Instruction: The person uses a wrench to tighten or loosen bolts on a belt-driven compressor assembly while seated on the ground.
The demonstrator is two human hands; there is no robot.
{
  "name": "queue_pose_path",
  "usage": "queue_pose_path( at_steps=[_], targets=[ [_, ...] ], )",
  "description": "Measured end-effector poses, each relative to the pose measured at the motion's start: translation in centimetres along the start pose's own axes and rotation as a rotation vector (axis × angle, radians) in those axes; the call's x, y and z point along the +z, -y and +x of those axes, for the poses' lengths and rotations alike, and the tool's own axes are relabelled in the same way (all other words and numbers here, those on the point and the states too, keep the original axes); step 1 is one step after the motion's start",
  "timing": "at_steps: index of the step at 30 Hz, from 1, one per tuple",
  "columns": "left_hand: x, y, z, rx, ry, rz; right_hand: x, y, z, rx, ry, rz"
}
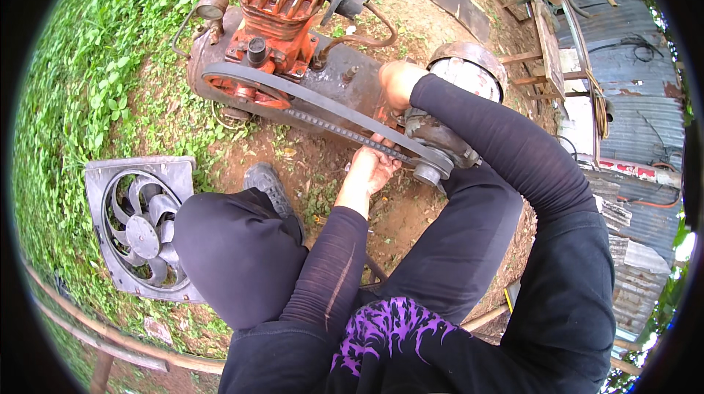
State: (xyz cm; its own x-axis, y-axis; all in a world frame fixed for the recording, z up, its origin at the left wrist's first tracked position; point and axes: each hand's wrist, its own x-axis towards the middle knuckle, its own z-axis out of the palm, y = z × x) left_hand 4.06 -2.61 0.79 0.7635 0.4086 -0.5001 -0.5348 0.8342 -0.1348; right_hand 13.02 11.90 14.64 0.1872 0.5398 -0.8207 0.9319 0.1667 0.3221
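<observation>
An orange air compressor pump (282, 9) sits on a dark rusty tank (352, 75). A black drive belt (330, 104) loops from the orange flywheel (238, 89) to a small pulley (433, 163) at the motor end. My left hand (372, 170) is at the belt's lower, toothed run, its bent fingers reaching past it; what they hold is hidden. Beyond the belt, my right hand (400, 84) is curled closed beside the electric motor (469, 75), back of the hand up. Its fingertips and anything in them are out of sight.
A grey radiator fan in its shroud (145, 236) lies on the grass at left, close to my knee. A pressure gauge (212, 5) sticks up from the tank. Wooden frames (546, 49) and corrugated metal sheets (623, 78) stand at right. Bamboo poles (125, 339) run behind me.
</observation>
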Motion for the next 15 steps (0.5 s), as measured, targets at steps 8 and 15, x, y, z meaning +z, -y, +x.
queue_pose_path(
  at_steps=[8, 15],
  targets=[
    [0.2, -0.2, -0.3, 0.013, 0.015, 0.021, 0.8, 0.6, -0.8, -0.036, -0.075, -0.090],
    [0.0, -0.1, 0.0, -0.004, 0.000, -0.022, -0.6, -1.8, -0.7, -0.096, -0.155, -0.013]
  ],
)
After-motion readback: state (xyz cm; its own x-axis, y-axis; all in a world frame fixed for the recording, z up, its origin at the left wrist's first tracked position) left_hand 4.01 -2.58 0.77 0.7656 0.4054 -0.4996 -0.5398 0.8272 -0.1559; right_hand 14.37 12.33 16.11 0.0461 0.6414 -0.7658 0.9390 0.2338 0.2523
